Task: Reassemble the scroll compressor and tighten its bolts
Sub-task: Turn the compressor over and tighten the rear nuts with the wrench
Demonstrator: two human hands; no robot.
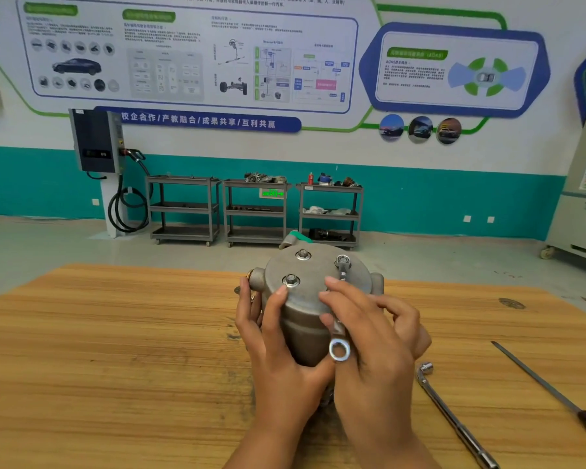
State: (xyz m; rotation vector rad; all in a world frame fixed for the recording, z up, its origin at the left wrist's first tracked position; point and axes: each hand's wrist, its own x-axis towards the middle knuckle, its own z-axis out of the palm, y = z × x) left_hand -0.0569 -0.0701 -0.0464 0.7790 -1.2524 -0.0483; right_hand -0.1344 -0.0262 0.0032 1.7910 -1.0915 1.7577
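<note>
A grey metal scroll compressor (313, 286) stands upright on the wooden table (115, 350), its round top cover facing me. Three bolts sit in the cover: one at the back (302, 254), one at the left (291, 280), one at the right (342, 261). A combination wrench (340, 333) has one end on the right bolt; its ring end points toward me. My right hand (372, 336) grips the wrench shaft. My left hand (274, 336) holds the compressor's left side, thumb near the left bolt.
An L-shaped socket wrench (454, 418) lies on the table to the right of my hands. A long screwdriver with a yellow handle (552, 394) lies further right. Three grey carts (256, 211) stand against the far wall, with a wall charger (97, 140) to their left.
</note>
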